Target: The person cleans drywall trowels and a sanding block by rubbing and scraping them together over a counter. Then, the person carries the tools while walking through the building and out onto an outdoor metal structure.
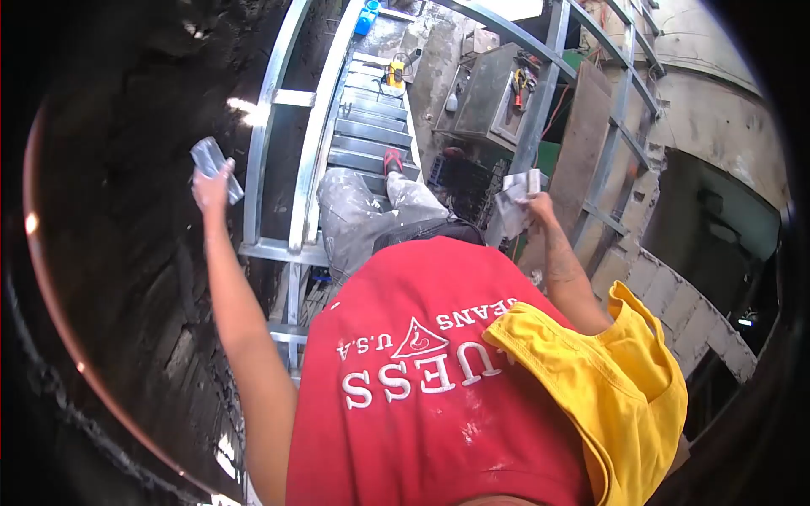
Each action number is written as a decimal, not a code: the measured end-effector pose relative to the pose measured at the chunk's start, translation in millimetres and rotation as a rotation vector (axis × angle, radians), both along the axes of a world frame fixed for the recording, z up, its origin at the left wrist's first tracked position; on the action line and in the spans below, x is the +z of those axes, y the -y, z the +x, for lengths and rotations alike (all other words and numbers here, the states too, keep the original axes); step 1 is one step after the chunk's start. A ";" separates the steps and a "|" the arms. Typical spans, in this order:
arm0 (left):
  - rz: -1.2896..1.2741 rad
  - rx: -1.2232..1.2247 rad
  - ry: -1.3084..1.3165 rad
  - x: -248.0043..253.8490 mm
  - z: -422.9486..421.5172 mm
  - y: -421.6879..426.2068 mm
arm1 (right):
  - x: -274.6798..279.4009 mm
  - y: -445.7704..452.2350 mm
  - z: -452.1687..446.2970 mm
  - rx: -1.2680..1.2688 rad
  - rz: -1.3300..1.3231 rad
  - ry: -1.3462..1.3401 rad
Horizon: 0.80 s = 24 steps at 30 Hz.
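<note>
At the left, my left hand [213, 187] is closed around a short grey metal piece [207, 157], held out near the dark wall. On the right, my right hand [537, 207] grips a flat greyish metal piece [511, 211] with a pale block-like part at its top. Between my arms lie my red shirt and a yellow cloth [591, 371] over the right shoulder. My legs, in grey stained trousers, are on a metal ladder-like frame [367, 126], with one red shoe on a rung.
A yellow tool [395, 74] sits on the upper rungs, with a blue container [367, 17] beyond. A grey cabinet [485, 93] bears orange-handled tools [518, 88]. Curved metal framing [620, 110] rises at the right, and a dark rough wall [126, 211] fills the left.
</note>
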State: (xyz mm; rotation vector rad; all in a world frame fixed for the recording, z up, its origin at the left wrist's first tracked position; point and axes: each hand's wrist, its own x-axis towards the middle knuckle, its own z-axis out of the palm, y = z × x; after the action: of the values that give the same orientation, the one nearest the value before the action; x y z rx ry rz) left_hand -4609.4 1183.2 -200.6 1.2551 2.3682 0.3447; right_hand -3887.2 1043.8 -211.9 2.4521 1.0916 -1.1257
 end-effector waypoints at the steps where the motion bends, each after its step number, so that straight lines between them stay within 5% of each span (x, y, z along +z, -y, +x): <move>1: 0.038 -0.001 0.003 -4.4 5.7 -22.5 | -30.5 -11.2 25.4 -0.039 0.052 0.009; 5: 0.283 0.022 0.157 -85.6 56.6 -57.2 | -146.9 -72.2 96.4 -0.171 0.313 -0.093; 7: 0.366 0.140 0.459 -161.7 109.8 -59.6 | -198.8 -92.2 118.6 -0.171 0.383 0.034; 10: 0.083 0.319 0.552 -239.3 175.9 -14.6 | -213.9 -84.5 102.8 -0.122 0.330 -0.041; 12: 0.026 0.047 0.433 -246.3 225.1 -5.8 | -223.1 -65.4 102.4 0.024 0.264 -0.091; 14: -0.063 -0.168 -0.017 -297.2 236.8 13.8 | -205.4 -50.3 90.5 0.002 0.228 -0.127; 17: -0.279 -0.296 0.223 -305.8 267.9 -22.0 | -237.2 -16.9 84.0 -0.078 0.197 -0.039; 22: -0.184 -0.705 0.067 -423.4 309.9 -135.0 | -383.8 -2.7 72.5 -0.126 0.265 0.180; 24: 0.077 -0.804 -0.113 -481.7 317.7 -171.0 | -430.9 2.5 45.1 -0.205 0.129 0.235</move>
State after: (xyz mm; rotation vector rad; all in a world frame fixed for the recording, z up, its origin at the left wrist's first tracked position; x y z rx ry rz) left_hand -4291.7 1354.2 -682.3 2.1572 1.7343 0.1025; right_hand -3842.1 1041.3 -642.9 2.7633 0.8851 -0.8112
